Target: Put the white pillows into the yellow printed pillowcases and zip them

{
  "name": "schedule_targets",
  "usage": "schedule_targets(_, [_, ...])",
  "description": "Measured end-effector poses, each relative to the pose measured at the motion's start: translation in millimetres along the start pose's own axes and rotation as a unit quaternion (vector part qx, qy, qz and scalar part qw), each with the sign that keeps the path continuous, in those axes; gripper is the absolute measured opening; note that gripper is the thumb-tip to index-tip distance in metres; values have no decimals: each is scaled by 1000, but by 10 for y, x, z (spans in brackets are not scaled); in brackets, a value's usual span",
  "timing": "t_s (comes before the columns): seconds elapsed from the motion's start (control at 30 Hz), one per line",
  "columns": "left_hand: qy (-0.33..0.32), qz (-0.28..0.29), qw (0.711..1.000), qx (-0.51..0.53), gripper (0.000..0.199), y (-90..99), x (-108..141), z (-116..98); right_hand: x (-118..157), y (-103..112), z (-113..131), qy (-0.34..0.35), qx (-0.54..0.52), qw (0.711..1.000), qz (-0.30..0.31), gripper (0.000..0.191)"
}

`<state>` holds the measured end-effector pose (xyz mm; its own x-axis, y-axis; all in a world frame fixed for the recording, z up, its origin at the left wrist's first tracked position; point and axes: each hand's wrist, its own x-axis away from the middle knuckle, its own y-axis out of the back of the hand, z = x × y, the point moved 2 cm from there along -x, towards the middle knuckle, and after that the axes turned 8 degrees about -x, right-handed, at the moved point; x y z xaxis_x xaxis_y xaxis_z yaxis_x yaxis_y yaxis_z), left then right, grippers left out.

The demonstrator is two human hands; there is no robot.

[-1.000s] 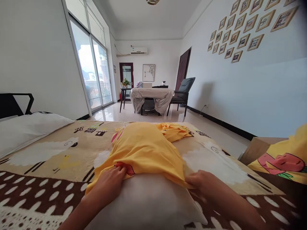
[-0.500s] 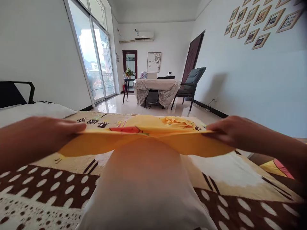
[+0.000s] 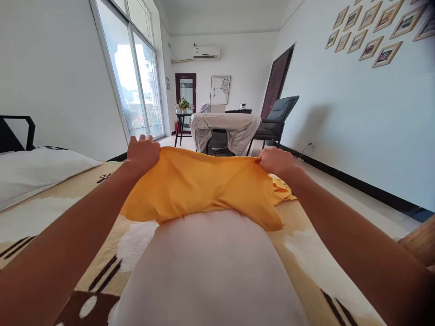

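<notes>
A white pillow (image 3: 210, 271) points away from me on the patterned blanket, and its far end disappears under a yellow pillowcase (image 3: 210, 181). My left hand (image 3: 144, 153) is closed on the upper left corner of the pillowcase, and my right hand (image 3: 277, 160) grips its upper right corner. The cloth is stretched between them, its lower edge lying loosely over the pillow and drooping at both sides. Whether the pillow's end is inside the case is hidden. Beyond my right wrist lies a bunched piece of yellow cloth (image 3: 281, 191).
The beige and brown blanket (image 3: 105, 235) covers the bed beneath. Another white pillow (image 3: 41, 170) lies at the left, near a black armrest (image 3: 30, 131). Farther off stand a covered table (image 3: 224, 120) and a dark chair (image 3: 278, 117). A brown wooden edge (image 3: 419, 242) shows at the right.
Both hands have moved farther away and closer together, still holding the pillowcase. Its plain yellow side now faces me, and the red print is out of sight. The view has shifted slightly.
</notes>
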<state>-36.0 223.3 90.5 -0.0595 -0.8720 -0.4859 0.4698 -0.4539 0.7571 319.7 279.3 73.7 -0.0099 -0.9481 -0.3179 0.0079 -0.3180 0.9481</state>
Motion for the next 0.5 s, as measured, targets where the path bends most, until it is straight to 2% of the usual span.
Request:
schedule_targets(0.1, [31, 38, 998, 49, 37, -346, -139, -182, -154, -368, 33, -12, -9, 1000, 16, 28])
schedule_targets(0.17, [64, 62, 994, 65, 32, -542, -172, -226, -192, -582, -4, -28, -11, 999, 30, 28])
schedule_targets(0.23, [94, 68, 991, 60, 32, -687, -118, -159, -157, -735, -107, -44, -12, 998, 40, 28])
schedule_targets(0.3, [105, 46, 992, 49, 37, -799, 98, 14, 0, -830, -271, -50, -11, 998, 36, 30])
schedule_targets(0.37, [75, 15, 995, 61, 38, -930, 549, 224, 323, -913, -483, -37, -11, 999, 16, 38])
schedule_targets(0.4, [15, 20, 994, 103, 38, -1020, 870, 300, 553, -964, -597, -17, -15, 1000, -1, 44])
schedule_targets(0.43, [-37, 66, 984, 164, 36, -1134, 1253, 352, 825, -1030, -710, 15, -22, 1000, -16, 50])
schedule_targets(0.47, [-80, 112, 964, 226, 35, -1251, 1680, 371, 1133, -1096, -801, 91, -46, 993, -54, 56])
schedule_targets(0.5, [-89, 133, 950, 269, 33, -1357, 2123, 363, 1465, -1169, -882, 160, -72, 981, -87, 61])
